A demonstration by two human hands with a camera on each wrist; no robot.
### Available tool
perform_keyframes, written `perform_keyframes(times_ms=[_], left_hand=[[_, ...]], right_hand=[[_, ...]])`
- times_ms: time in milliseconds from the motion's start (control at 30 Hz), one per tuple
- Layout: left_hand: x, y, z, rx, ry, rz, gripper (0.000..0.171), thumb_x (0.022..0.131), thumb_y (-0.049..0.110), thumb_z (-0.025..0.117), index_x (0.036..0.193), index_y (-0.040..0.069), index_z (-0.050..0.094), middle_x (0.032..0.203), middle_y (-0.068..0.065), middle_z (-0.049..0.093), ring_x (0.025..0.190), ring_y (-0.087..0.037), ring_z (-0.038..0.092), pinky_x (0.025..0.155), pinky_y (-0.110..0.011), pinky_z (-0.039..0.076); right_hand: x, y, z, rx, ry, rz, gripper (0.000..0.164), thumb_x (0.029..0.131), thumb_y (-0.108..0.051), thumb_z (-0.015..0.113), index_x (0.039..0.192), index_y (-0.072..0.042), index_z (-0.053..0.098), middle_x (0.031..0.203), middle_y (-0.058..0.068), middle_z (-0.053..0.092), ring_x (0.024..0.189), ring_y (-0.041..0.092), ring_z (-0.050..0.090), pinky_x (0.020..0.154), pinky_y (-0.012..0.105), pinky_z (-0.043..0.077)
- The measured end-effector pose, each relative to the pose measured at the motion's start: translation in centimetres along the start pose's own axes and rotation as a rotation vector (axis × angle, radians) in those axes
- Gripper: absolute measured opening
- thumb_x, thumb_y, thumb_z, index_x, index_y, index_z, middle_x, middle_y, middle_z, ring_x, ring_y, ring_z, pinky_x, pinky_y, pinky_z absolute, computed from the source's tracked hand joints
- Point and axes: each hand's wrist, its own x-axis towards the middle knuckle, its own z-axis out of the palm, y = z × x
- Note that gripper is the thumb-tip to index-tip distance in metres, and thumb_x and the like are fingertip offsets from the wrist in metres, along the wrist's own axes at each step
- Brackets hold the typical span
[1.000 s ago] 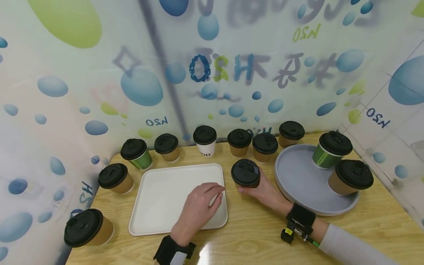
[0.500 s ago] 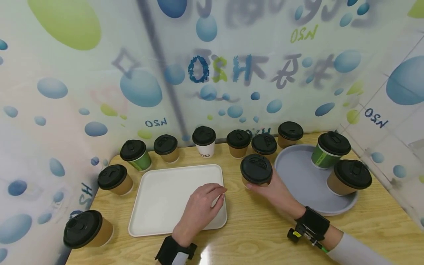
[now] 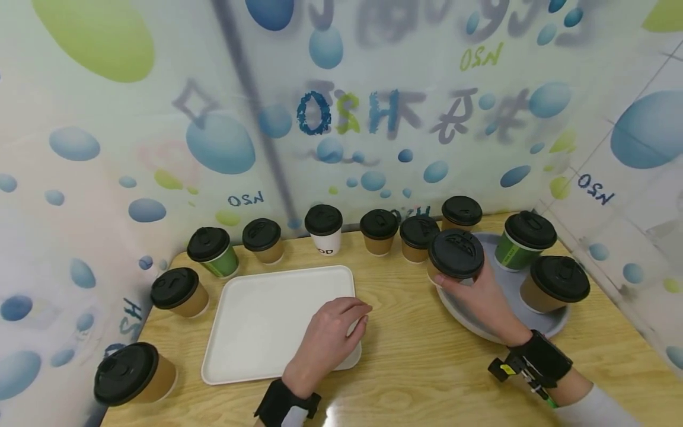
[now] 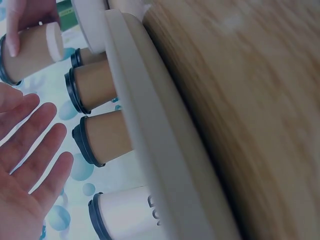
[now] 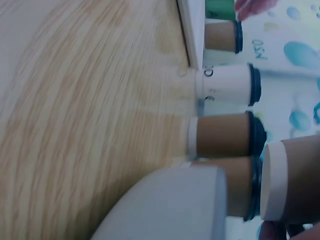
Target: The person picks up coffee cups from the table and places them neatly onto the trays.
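My right hand [image 3: 488,296] grips a brown paper coffee cup [image 5: 302,177] with a black lid [image 3: 456,253]. In the head view this cup overlaps the left rim of the round grey tray [image 3: 464,317]; the right wrist view shows its base raised above the rim. A green cup [image 3: 520,249] and another brown cup [image 3: 541,292], both black-lidded, stand on that tray. Over the right part of the white rectangular tray [image 3: 267,323] hovers my left hand [image 3: 328,338]. It holds nothing, and its fingers show loosely extended in the left wrist view.
Along the table's back edge stand several lidded cups, among them a white cup [image 3: 325,237] and a green cup [image 3: 221,261]. Two brown cups, one at the front left [image 3: 160,376], line the left side. A printed curtain [image 3: 331,166] hangs behind the wooden table [image 3: 405,367].
My right hand has carried the brown coffee cup rightward, from beside the white tray to over the grey tray's left rim. My left hand has barely moved.
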Motion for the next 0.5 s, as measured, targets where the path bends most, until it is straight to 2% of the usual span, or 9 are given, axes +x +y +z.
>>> perform_keyframes(times_ms=[67, 167, 233, 267, 367, 500], left_hand=[[0.0, 0.0, 0.0, -0.003, -0.005, -0.002, 0.014, 0.096, 0.012, 0.072, 0.108, 0.012, 0.08, 0.107, 0.002, 0.075, 0.103, -0.014, 0.068, 0.09, -0.035, 0.057], [0.1, 0.1, 0.1, -0.01, -0.015, -0.008, 0.015, 0.096, 0.012, 0.072, 0.108, 0.012, 0.08, 0.108, 0.002, 0.075, 0.104, -0.014, 0.068, 0.09, -0.035, 0.057], [0.1, 0.1, 0.1, -0.011, -0.021, -0.012, 0.015, 0.096, 0.012, 0.072, 0.109, 0.013, 0.08, 0.108, 0.003, 0.075, 0.104, -0.014, 0.068, 0.09, -0.035, 0.057], [0.1, 0.1, 0.1, -0.012, -0.023, -0.012, 0.015, 0.096, 0.012, 0.072, 0.109, 0.013, 0.08, 0.108, 0.003, 0.075, 0.105, -0.014, 0.068, 0.09, -0.035, 0.057], [0.2, 0.1, 0.2, -0.015, -0.025, -0.01, 0.015, 0.096, 0.012, 0.072, 0.109, 0.013, 0.08, 0.109, 0.002, 0.075, 0.105, -0.014, 0.068, 0.09, -0.035, 0.057], [0.2, 0.2, 0.2, -0.018, -0.028, -0.007, 0.015, 0.096, 0.012, 0.072, 0.109, 0.012, 0.08, 0.109, 0.002, 0.075, 0.104, -0.014, 0.068, 0.09, -0.035, 0.057]], right_hand=[[0.4, 0.4, -0.4, 0.025, 0.022, -0.016, 0.072, 0.089, -0.003, 0.08, 0.151, -0.015, 0.046, 0.129, -0.001, 0.057, 0.114, 0.008, 0.055, 0.097, 0.019, 0.041], [1.2, 1.2, -1.0, 0.083, 0.051, -0.048, 0.063, 0.087, 0.003, 0.079, 0.144, -0.011, 0.053, 0.109, -0.001, 0.064, 0.096, 0.013, 0.062, 0.089, 0.021, 0.047], [1.6, 1.5, -1.3, 0.09, 0.063, -0.035, 0.059, 0.088, 0.002, 0.08, 0.141, -0.01, 0.056, 0.102, -0.001, 0.065, 0.091, 0.013, 0.063, 0.087, 0.022, 0.048], [1.7, 1.7, -1.4, 0.091, 0.067, -0.02, 0.059, 0.088, 0.001, 0.08, 0.141, -0.011, 0.056, 0.102, -0.001, 0.066, 0.093, 0.012, 0.064, 0.088, 0.022, 0.048], [2.0, 1.8, -1.8, 0.092, 0.065, 0.06, 0.063, 0.092, -0.007, 0.079, 0.148, -0.013, 0.052, 0.123, 0.001, 0.063, 0.11, 0.011, 0.061, 0.095, 0.024, 0.045], [2.5, 2.1, -2.1, 0.11, 0.085, 0.225, 0.078, 0.095, -0.022, 0.078, 0.16, -0.02, 0.034, 0.151, 0.004, 0.045, 0.133, 0.011, 0.045, 0.108, 0.035, 0.037]])
